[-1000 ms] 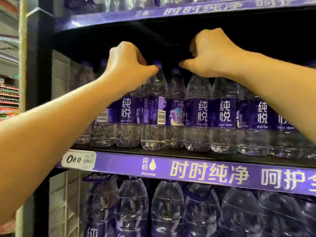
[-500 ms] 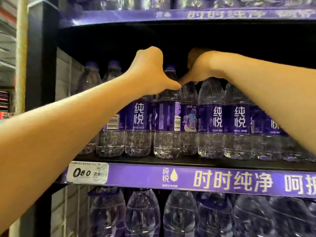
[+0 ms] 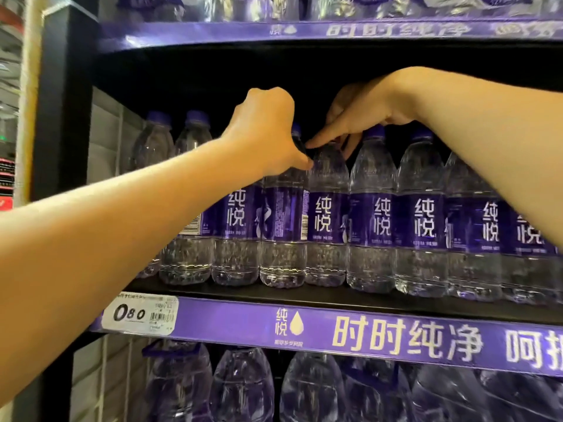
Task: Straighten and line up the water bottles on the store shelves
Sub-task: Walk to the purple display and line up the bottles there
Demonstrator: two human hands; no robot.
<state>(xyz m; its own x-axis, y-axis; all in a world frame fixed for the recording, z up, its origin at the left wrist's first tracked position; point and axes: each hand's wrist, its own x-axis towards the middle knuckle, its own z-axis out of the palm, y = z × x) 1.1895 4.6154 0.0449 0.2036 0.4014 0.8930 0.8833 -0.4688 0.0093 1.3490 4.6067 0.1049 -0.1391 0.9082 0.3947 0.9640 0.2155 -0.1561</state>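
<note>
Two hands pinch bottle necks: left hand (image 3: pixel 268 132) on the barcode-facing water bottle (image 3: pixel 283 220), right hand (image 3: pixel 359 117) on its neighbour (image 3: pixel 327 214); full, heavy, slippery bodies.

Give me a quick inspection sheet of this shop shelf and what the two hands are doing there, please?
Surface: middle shelf, dark board behind a purple edge strip.
Job's things: front row of water bottles, upright; most labels face out, but the barcode-side bottle is turned sideways.
Clutter: nothing seen.
Hands: left hand grips the top of the barcode-side bottle; right hand pinches the cap of the neighbouring bottle, fingers curled down.
Cables: nothing seen.
Surroundings: price tag reading 0.80; large water jugs on the shelf below; more packed bottles above, blurred; a black upright post at left.
</note>
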